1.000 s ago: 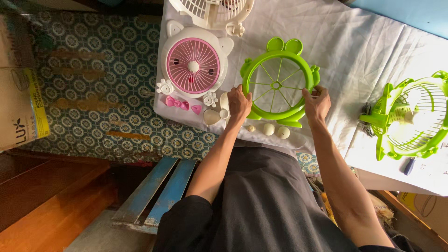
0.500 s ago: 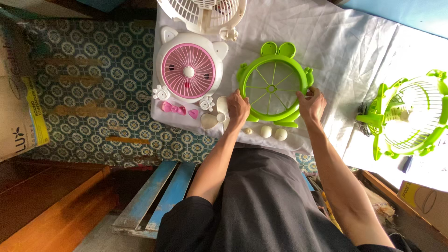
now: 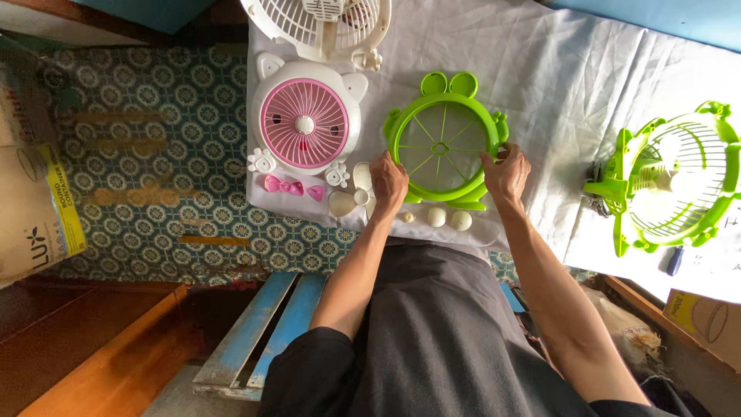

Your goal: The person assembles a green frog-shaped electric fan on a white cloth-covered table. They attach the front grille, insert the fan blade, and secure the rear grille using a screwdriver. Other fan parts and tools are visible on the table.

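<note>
A home workshop: toy-like fan parts [image 3: 305, 123] on a white cloth [image 3: 556, 85], patterned floor [image 3: 147, 154], cardboard boxes [image 3: 35, 201] at left.

A bright green fan grille [image 3: 444, 139], round with thin spokes meeting at a small hub and two rounded ears at its far edge, is lying flat on the white cloth [image 3: 587, 93] covering the table. Small green feet are sticking out at its near edge. Its left rim and right rim are being gripped, and the white cloth is showing through between its spokes.
</note>
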